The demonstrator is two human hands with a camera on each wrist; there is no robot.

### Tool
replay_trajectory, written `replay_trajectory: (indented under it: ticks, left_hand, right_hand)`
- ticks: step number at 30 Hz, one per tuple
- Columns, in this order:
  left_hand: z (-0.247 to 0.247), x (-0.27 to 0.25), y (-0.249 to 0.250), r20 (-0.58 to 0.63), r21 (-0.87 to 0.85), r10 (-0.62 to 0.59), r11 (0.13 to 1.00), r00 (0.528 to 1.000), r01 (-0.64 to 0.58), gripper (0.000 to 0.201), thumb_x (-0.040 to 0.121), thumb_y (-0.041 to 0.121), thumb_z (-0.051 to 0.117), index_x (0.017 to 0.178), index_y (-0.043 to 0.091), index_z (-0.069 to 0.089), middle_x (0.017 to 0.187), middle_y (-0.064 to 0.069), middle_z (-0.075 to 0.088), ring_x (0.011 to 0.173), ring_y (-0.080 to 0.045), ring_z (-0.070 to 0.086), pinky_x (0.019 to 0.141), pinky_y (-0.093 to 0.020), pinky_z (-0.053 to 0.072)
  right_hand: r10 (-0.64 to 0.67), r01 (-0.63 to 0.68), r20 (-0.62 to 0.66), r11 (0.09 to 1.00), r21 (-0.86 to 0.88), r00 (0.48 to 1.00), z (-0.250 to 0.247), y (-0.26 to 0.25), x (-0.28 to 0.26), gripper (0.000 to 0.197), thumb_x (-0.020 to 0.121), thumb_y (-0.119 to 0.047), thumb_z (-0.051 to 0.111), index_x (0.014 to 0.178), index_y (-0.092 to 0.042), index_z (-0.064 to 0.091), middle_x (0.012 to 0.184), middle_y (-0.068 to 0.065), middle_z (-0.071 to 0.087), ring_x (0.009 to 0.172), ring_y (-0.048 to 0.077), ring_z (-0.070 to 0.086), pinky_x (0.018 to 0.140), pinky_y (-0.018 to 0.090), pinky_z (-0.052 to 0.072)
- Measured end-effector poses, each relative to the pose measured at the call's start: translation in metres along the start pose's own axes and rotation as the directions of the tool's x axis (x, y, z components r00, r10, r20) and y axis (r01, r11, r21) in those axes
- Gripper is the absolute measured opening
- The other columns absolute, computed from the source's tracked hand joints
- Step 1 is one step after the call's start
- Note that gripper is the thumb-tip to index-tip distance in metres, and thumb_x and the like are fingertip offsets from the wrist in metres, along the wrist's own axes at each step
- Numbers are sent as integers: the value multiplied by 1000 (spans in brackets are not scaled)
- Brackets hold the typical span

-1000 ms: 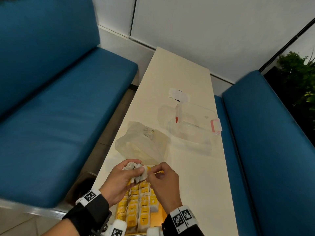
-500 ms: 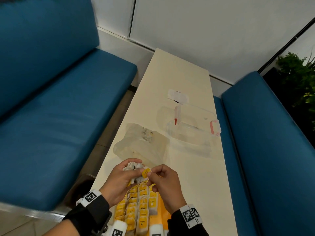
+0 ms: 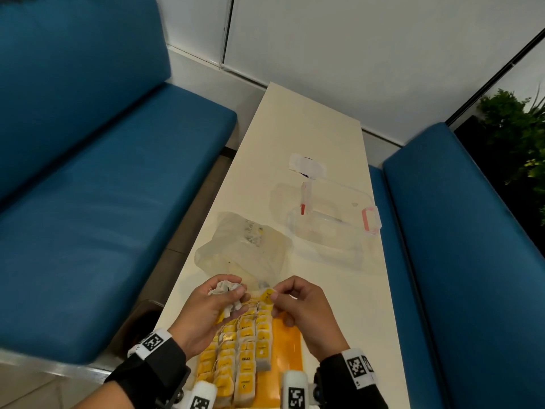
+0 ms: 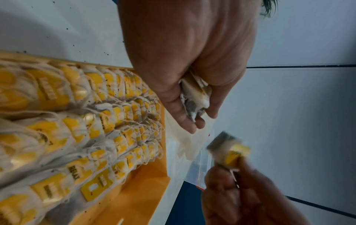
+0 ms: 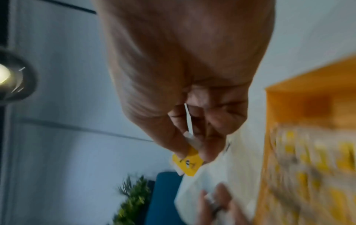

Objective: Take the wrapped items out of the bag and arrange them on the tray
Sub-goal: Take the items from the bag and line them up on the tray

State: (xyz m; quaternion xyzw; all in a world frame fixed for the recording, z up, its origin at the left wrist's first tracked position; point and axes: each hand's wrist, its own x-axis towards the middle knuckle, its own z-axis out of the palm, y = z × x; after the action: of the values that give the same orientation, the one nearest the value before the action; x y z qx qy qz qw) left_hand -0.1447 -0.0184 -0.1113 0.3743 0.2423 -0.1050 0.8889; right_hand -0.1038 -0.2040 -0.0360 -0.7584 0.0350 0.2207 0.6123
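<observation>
Fingers of the right hand [image 3: 298,305]: the thumb and first finger pinch one small tea bag [image 3: 267,294] by its yellow tag. The other fingers are curled in.
Fingers of the left hand [image 3: 211,305]: they curl around a little bunch of white tea bags [image 3: 225,289] and hold it in the palm.
Pinched tea bag: it is up in the air, just past the far end of the tray, between the two hands. The wrist views show it a bit blurry.
Tray [image 3: 290,346]: it is orange and lies on the tabletop [image 3: 309,122] at the near end, under both hands.
Rows on the tray [image 3: 241,349]: many tea bags with yellow tags lie in rows, each one partly over the next. They fill the left part of the tray. The right strip of the tray is bare.
Bag [image 3: 244,246]: it is clear plastic and crumpled. It lies on the tabletop just beyond the hands, near the far end of the tray.
Clear box [image 3: 330,214]: it has red clips and sits farther off, to the right of the bag.
Blue seats [image 3: 88,202]: one is on each side of the tabletop.
</observation>
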Motion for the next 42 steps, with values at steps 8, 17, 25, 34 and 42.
replay_trajectory:
  ticks: [8,17,25,34,42]
  left_hand:
    - [-4,2,-3,-22,47,-7,999,1000,8,22,88,-1,72,109,1,70,99,-22,72,90,-31,72,83,-43,63]
    - [-7,3,-9,-42,136,31,990,999,-25,21,87,-2,73,108,0,70,92,-21,73,87,-30,72,95,-52,56]
    - [-11,4,-12,-35,202,68,977,997,-60,23,87,-1,74,109,-2,69,92,-22,73,84,-28,72,93,-53,56]
    - [-11,4,-13,-29,239,70,969,997,-61,20,88,1,74,107,-1,71,94,-25,73,85,-31,70,92,-53,56]
    - [-11,5,-14,-37,260,71,964,997,-59,18,87,2,75,105,2,72,94,-23,74,86,-31,71,89,-50,59]
  right_hand:
    - [86,-91,-31,945,-313,996,-20,35,-1,9,96,-3,55,90,-9,54,60,4,66,62,21,67,47,27,42]
    - [371,-247,49,704,-666,927,-8,72,-13,15,96,-13,51,87,-26,50,85,6,69,48,5,61,48,21,46]
    - [431,-262,43,622,-737,902,8,91,-11,17,95,-12,47,85,-26,47,95,10,66,68,22,72,63,35,57]
    - [332,-270,-66,620,-736,941,19,104,-11,14,89,-9,48,93,-22,44,110,11,63,94,28,67,84,45,59]
    - [281,-151,7,537,-830,960,17,99,-21,28,87,-21,64,96,-23,38,104,0,45,91,16,47,62,16,38]
